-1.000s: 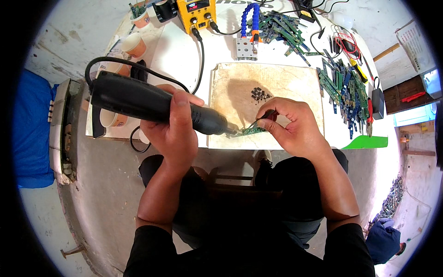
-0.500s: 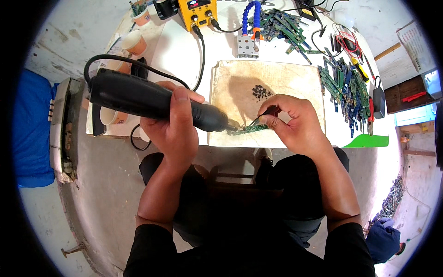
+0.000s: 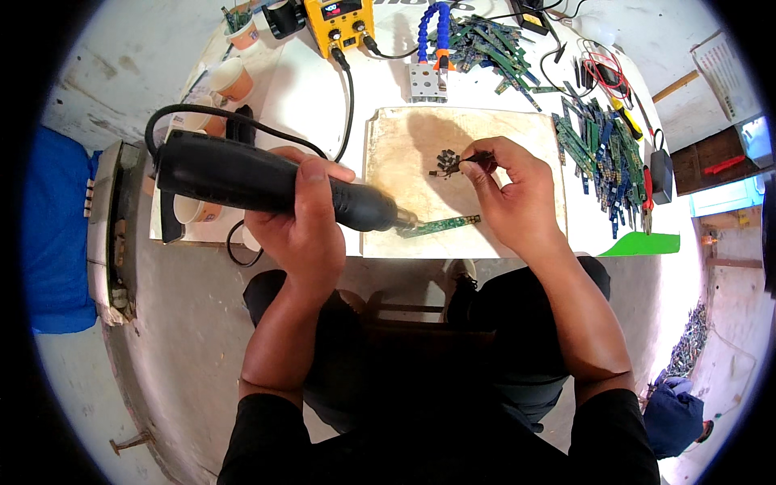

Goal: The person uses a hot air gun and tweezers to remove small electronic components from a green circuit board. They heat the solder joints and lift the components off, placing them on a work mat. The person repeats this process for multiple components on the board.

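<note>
My left hand [image 3: 299,226] is wrapped round a black hot-air gun [image 3: 226,174], whose metal nozzle [image 3: 404,219] points at the left end of a narrow green circuit board [image 3: 444,222] lying on a stained tan work board [image 3: 517,129]. My right hand [image 3: 517,190] pinches dark tweezers [image 3: 478,159] just right of a small pile of black chips [image 3: 447,160], their tips low over the pile. Whether anything is between the tips is too small to tell.
Behind stand a yellow station [image 3: 339,24], a metal block with blue hose [image 3: 428,81] and paper cups [image 3: 230,77]. Heaps of board strips [image 3: 602,162], [image 3: 493,52] lie right and at back, beside yellow pliers [image 3: 630,120], wires and a black adapter [image 3: 661,186].
My right hand has moved away from the green board, up and forward to the chip pile with the tweezers. The hot-air gun has stayed nearly in place over the board's left end.
</note>
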Available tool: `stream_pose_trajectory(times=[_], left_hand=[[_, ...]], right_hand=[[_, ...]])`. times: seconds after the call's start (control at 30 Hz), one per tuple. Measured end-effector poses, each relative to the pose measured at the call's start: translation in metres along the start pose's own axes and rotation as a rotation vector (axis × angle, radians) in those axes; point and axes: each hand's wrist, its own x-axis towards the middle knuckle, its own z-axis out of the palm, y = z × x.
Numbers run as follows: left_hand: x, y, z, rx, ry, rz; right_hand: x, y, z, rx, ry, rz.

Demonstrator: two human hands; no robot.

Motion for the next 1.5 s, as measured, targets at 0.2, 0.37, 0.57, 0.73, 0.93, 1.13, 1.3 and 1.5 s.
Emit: stream_pose_trajectory(times=[0.2, 0.37, 0.57, 0.73, 0.93, 1.13, 1.3, 1.5], left_hand=[[0.001, -0.002, -0.002, -0.031, -0.001, 0.038], [0.000, -0.002, 0.000, -0.028, 0.004, 0.009], [-0.004, -0.003, 0.000, -0.013, -0.006, 0.001], [-0.004, -0.001, 0.002, -0.046, -0.002, -0.014], [-0.008, 0.003, 0.009, -0.063, 0.011, -0.051], [-0.009, 0.000, 0.010, -0.076, -0.023, -0.029], [-0.009, 0.000, 0.010, -0.046, -0.055, -0.001], [-0.012, -0.002, 0.010, -0.064, -0.083, 0.000]], right_hand=[[-0.001, -0.011, -0.004, -0.023, 0.003, 0.069], [-0.001, -0.013, -0.015, 0.017, -0.022, 0.090], [0.000, -0.010, -0.047, 0.043, -0.205, 0.190], [-0.001, -0.010, -0.065, 0.021, -0.340, 0.278], [-0.003, -0.015, -0.059, 0.077, -0.386, 0.274], [-0.007, -0.016, -0.051, 0.119, -0.374, 0.264], [-0.007, -0.017, -0.048, 0.129, -0.326, 0.187], [-0.005, -0.022, -0.043, 0.062, -0.332, 0.180]])
